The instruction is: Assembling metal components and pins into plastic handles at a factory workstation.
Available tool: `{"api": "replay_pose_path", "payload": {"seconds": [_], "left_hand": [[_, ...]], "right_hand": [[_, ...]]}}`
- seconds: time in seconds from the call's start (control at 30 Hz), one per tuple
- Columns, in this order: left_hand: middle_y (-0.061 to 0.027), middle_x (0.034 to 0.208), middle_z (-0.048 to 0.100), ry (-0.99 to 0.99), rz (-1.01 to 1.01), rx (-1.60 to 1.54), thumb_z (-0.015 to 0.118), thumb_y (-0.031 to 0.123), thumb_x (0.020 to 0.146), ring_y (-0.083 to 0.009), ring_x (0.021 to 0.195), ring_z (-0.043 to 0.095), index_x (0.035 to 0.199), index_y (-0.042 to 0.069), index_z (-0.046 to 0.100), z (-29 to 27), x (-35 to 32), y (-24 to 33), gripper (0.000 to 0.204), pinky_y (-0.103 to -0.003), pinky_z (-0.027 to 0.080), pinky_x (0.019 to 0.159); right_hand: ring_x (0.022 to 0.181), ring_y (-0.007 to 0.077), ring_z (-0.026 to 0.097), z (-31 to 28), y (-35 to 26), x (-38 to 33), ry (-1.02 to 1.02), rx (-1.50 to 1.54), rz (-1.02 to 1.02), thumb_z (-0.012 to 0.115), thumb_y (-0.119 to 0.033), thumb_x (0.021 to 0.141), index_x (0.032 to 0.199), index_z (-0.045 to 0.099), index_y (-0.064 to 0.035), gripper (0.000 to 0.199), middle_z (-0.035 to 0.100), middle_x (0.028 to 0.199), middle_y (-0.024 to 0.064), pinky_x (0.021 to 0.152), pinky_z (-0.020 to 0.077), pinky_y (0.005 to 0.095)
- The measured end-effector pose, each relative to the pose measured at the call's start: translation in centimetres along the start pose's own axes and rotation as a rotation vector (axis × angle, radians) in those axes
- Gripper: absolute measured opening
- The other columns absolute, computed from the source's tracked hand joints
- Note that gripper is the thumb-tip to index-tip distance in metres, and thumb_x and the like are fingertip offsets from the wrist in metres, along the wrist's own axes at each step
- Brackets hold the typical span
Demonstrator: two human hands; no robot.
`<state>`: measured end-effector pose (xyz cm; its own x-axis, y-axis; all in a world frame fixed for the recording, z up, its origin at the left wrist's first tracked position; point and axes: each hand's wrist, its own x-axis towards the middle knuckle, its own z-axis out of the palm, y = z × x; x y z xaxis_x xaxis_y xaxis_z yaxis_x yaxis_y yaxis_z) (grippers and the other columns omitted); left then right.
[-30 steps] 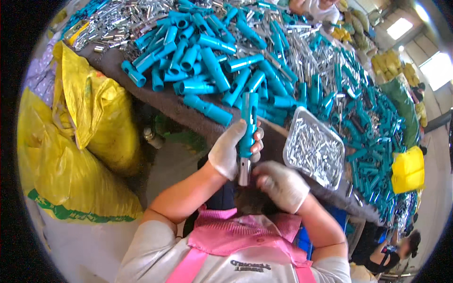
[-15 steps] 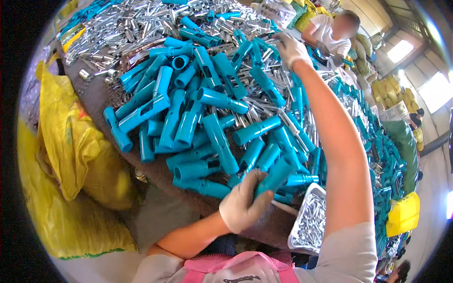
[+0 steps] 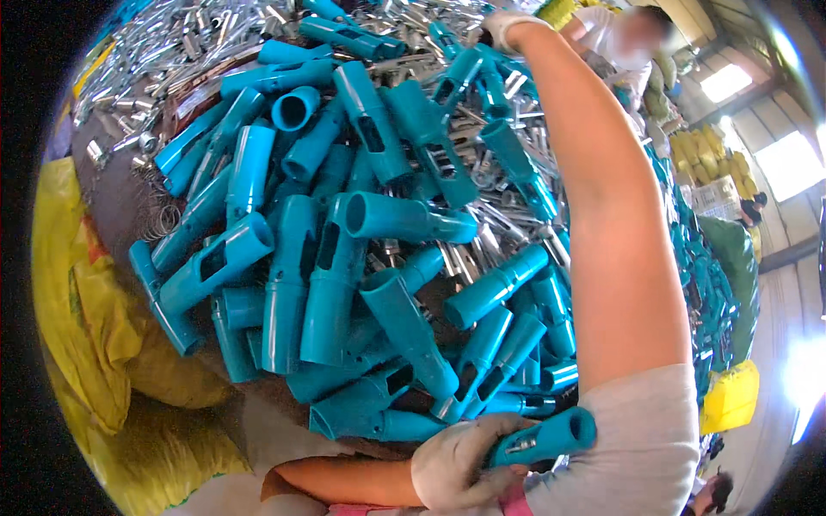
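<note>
right hand [image 3: 509, 30] went from near my chest to the far metal parts [image 3: 215, 39] within a second; can't tell its grip. left hand [image 3: 460, 460] is curled round a teal tube [image 3: 551, 437], low (slot showing), so work's split. no readable writing.

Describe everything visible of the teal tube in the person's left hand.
The teal tube looks glossy, perhaps plastic or painted metal. Its round open end, dark inside, points right and slightly up in the picture; silvery metal shows at a side opening. The gloved left hand grips it, hiding its other end. It overlaps the pale sleeve in view; whether they touch is unclear.
</note>
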<state>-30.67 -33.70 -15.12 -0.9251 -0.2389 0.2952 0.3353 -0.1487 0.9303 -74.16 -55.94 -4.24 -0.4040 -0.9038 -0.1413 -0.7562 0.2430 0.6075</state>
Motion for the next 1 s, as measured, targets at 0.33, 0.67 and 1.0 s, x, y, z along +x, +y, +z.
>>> {"api": "replay_pose_path", "payload": {"seconds": [0.33, 0.67, 1.0], "left_hand": [[-0.0107, 0.105, 0.055, 0.106, -0.160, -0.264, 0.062, 0.018, 0.084, -0.0214, 0.094, 0.055, 0.123, -0.001, 0.042, 1.4, -2.3, -2.6, 0.047, -0.034, 0.044, 0.084], [-0.0075, 0.083, 0.059, 0.028, 0.017, 0.197, 0.065, 0.020, 0.082, -0.0161, 0.072, 0.058, 0.101, 0.002, 0.053, 5.5, -1.6, 1.7, 0.030, -0.030, 0.046, 0.065], [-0.0195, 0.088, 0.062, -0.412, 0.208, 0.925, 0.072, 0.015, 0.071, -0.0370, 0.083, 0.062, 0.098, 0.004, 0.053, 12.9, -6.7, 4.5, 0.034, -0.042, 0.049, 0.069]], "right_hand": [[0.071, 0.0136, 0.058, -2.7, -4.3, -30.7, 0.363, 1.721, -0.148, 0.052, -0.047, 0.088, 0.124, 0.043, -0.0104, 0.052, 0.058, 0.088, 0.0099, 0.049, 0.0435, 0.0225], [0.059, 0.0056, 0.043, -1.6, -8.6, -55.1, 0.321, 1.855, 0.370, 0.052, -0.033, 0.092, 0.112, 0.051, -0.0049, 0.034, 0.051, 0.078, 0.0036, 0.048, 0.0339, 0.0172], [0.097, 0.0197, 0.058, -1.0, -17.1, -68.8, 0.330, 1.297, 0.227, 0.059, -0.009, 0.084, 0.113, 0.052, -0.0038, 0.030, 0.058, 0.101, 0.0110, 0.083, 0.0453, 0.0333]]}}
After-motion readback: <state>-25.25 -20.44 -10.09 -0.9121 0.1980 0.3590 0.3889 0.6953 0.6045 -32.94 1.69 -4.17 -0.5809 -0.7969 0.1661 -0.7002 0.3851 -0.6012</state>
